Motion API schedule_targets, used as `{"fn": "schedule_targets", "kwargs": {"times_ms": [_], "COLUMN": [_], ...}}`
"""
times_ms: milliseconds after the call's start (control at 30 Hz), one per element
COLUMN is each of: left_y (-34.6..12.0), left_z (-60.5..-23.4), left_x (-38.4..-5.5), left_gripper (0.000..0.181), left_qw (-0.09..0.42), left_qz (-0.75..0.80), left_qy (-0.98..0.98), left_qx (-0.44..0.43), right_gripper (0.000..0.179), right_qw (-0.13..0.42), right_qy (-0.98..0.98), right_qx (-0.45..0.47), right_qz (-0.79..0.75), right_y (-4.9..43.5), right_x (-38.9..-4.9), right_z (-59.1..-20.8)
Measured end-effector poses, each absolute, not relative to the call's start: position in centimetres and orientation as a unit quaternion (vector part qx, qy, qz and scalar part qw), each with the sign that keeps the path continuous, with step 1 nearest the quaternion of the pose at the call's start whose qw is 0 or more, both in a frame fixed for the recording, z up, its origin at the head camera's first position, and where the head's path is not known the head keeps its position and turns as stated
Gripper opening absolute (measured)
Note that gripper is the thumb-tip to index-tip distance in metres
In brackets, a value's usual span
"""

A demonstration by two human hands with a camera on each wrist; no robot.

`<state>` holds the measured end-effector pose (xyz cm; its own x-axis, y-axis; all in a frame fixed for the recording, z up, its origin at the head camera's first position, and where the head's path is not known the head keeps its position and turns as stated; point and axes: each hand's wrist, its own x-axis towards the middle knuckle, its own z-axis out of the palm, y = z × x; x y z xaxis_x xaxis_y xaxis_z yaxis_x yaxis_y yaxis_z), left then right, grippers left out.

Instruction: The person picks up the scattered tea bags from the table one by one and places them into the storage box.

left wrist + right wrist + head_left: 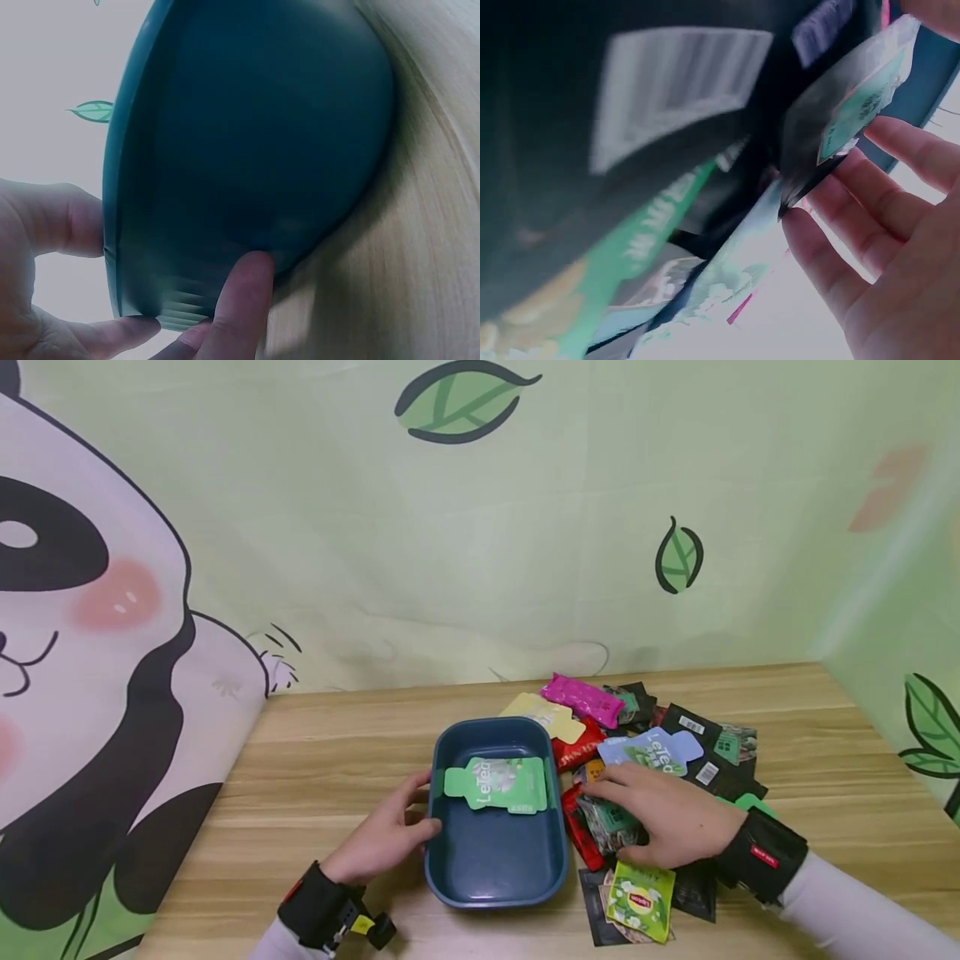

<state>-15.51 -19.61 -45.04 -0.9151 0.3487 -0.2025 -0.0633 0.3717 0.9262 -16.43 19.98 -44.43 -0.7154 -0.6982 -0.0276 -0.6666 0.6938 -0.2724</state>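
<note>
A dark blue rectangular bin (495, 868) sits on the table with a green LeTea packet (510, 785) lying inside it. Along its left side rests my left hand (386, 835); the fingertips (251, 285) touch the outer wall and the thumb meets the rim. Over the pile to the right of the bin is my right hand (667, 814), holding a black packet with a green label (855, 112) between thumb and fingers. Partly under that hand lie a red packet (585, 839) and a yellow-green Lipton tea packet (641, 902).
Heaped right of the bin are a blue LeTea packet (656, 752), a pink packet (583, 700), a pale yellow packet (543, 714) and several black packets (693, 722). A printed cloth (337, 527) hangs behind the wooden table (322, 752).
</note>
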Motion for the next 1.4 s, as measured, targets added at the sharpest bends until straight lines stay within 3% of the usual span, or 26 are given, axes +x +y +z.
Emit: {"fn": "schedule_targets", "kwargs": {"times_ms": [467,1067,1400], "left_y": [-19.8,-19.7,-19.8], "left_z": [-45.2,-45.2,-45.3], "left_x": [-15.6,-15.6,-15.6], "left_gripper": [0.069,0.070,0.069], "left_qw": [0.189,0.207,0.208], "left_qz": [0.546,0.579,0.578], "left_qy": [0.812,0.782,0.783], "left_qx": [0.083,0.102,0.096], "right_gripper": [0.078,0.081,0.109], "right_qw": [-0.010,0.041,0.085], "right_qy": [0.898,0.839,0.868], "right_qx": [-0.404,-0.504,-0.455], "right_qz": [-0.175,-0.200,-0.178], "right_y": [16.4,8.2,10.1], "right_x": [-16.6,-16.0,-16.0], "right_z": [-39.3,-38.6,-39.8]}}
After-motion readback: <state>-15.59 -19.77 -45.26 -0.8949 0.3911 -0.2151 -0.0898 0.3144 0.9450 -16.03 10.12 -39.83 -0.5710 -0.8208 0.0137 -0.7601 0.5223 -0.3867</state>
